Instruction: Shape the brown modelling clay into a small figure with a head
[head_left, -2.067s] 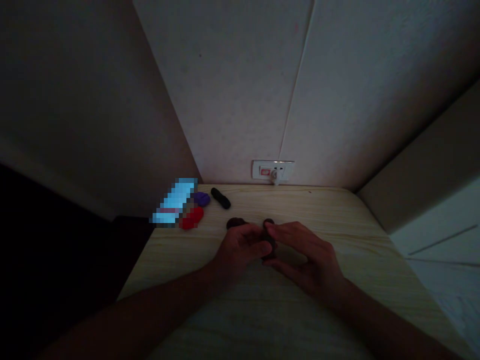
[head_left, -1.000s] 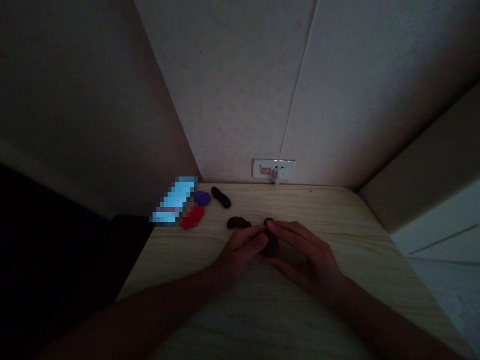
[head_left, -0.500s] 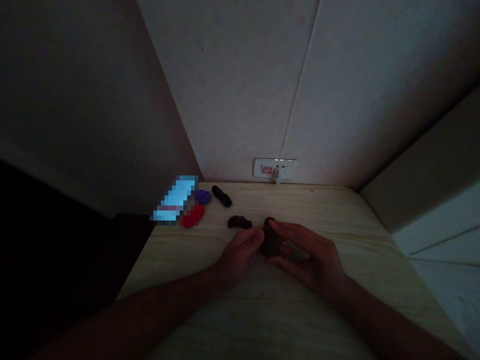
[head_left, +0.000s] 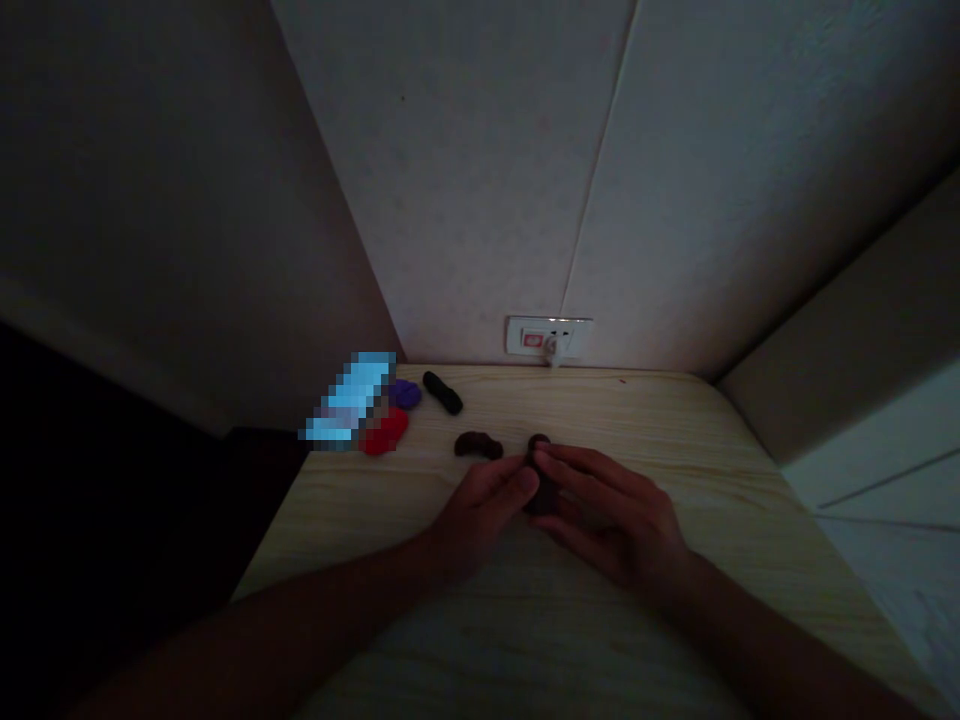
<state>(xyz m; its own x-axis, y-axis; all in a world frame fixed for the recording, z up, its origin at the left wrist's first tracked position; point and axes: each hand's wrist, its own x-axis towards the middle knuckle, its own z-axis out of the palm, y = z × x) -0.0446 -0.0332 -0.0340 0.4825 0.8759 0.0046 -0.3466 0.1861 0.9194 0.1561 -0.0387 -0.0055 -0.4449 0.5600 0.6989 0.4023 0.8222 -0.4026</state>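
Observation:
Between my two hands is a dark brown lump, seemingly modelling clay (head_left: 541, 497), with a small rounded knob at its top. My left hand (head_left: 484, 510) is closed on its left side, thumb pressed against the front. On the other side my right hand (head_left: 619, 510) grips it, fingers near the knob and thumb along the bottom. Just beyond my left hand lies a curved dark brown piece of clay (head_left: 478, 444) on the wooden table (head_left: 675, 420). Dim light hides the lump's finer shape.
A black clay roll (head_left: 442, 393) lies toward the wall. To its left are a purple lump (head_left: 406, 394), a red lump (head_left: 386, 432) and a pixelated bright rectangle (head_left: 351, 395) at the table's left edge. A wall socket (head_left: 549, 338) holds a plug.
My left thumb has shifted right and down onto the front of the brown lump. My right fingers have closed in a little around it. The other pieces lie as before.

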